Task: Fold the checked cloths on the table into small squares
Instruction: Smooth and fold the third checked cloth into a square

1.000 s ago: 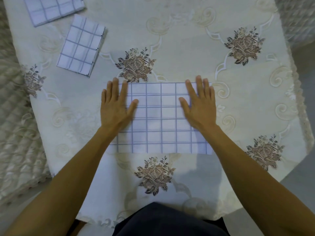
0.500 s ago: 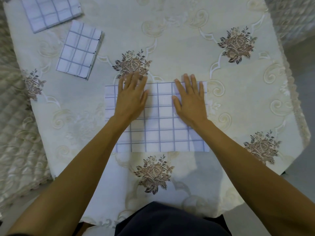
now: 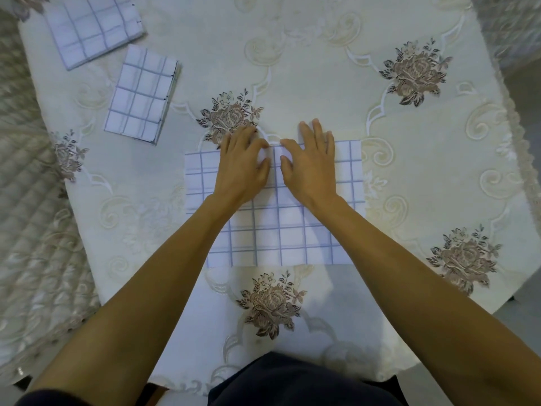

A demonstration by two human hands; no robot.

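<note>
Pressing flat a checked cloth, near middle of table

Checked cloth (image 3: 281, 230) lies as a wide rectangle toward the near edge of the table (image 3: 322, 83). Left hand (image 3: 241, 168) and right hand (image 3: 310, 168) lie flat side by side at the middle of its far edge, fingers straight, gripping nothing. A folded cloth (image 3: 140, 95) and a second folded cloth (image 3: 93, 27) sit by the far left corner. Step looks like smoothing; next likely needs a side edge pinched and carried across

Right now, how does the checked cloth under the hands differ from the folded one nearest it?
The wide white blue-checked cloth is larger and straight; the small folded checked cloth is tilted. Left hand and right hand press the wide cloth; the small one lies free. Both show blue grids.
</note>
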